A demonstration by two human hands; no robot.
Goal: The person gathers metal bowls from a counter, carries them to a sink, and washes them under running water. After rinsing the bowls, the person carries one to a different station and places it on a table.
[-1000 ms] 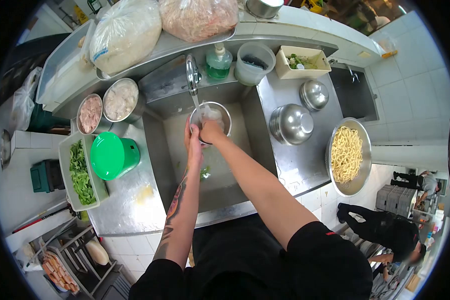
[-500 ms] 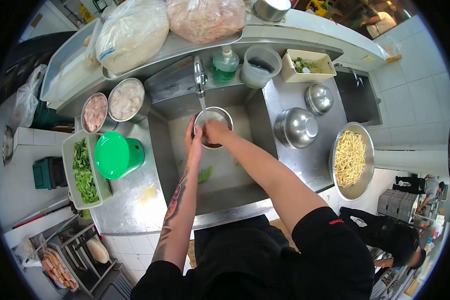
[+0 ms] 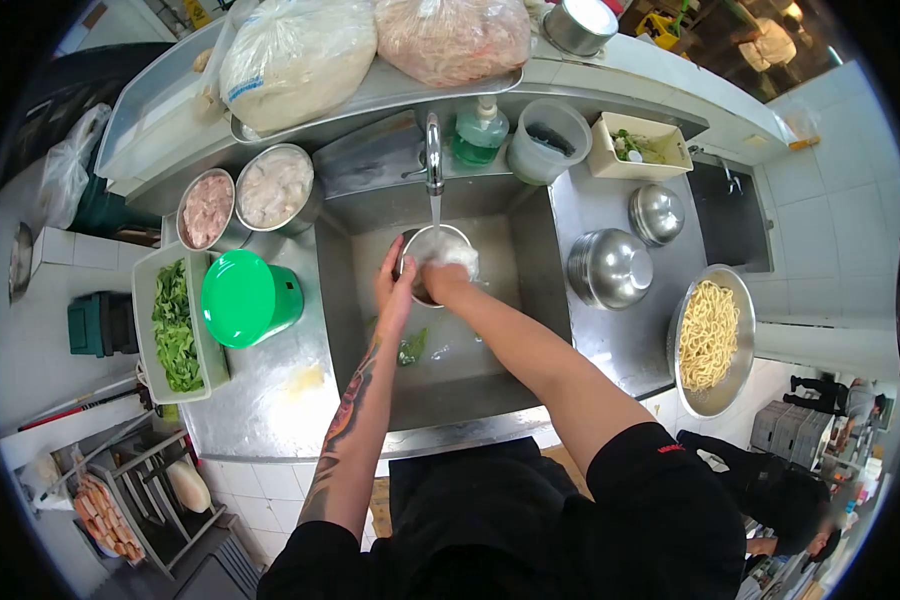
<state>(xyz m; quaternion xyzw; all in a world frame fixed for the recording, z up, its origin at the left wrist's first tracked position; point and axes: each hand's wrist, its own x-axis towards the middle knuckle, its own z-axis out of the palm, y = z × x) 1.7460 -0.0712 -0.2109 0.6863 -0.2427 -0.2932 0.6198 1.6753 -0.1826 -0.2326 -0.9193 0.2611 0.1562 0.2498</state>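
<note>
1. Standing at the sink (image 3: 490,380), the person had a small steel bowl (image 3: 432,262) right under the running faucet (image 3: 433,150), water splashing white over it.
2. The left hand (image 3: 394,285) was curled round the bowl's left rim, fingers closed on the edge and palm against the wall, holding it steady.
3. The right hand (image 3: 445,272) was down at the bowl's mouth. It looked loosely cupped, but foam and splash covered the fingers, so I couldn't tell if it pinched anything.
4. My guess on handling: the bowl was light and stiff, not fragile, but wet metal gets slippery. The rim was the sane place to grab, thumb inside and fingers outside, like the left hand had it.
5. A scrap of green leaf (image 3: 412,347) lay on the sink floor just below the hands.
6. Around it: a green lid (image 3: 240,298) and a tray of greens (image 3: 173,325) to the left, two upturned steel bowls (image 3: 610,268) and a bowl of noodles (image 3: 708,335) to the right, a soap bottle (image 3: 478,135) behind the tap.
</note>
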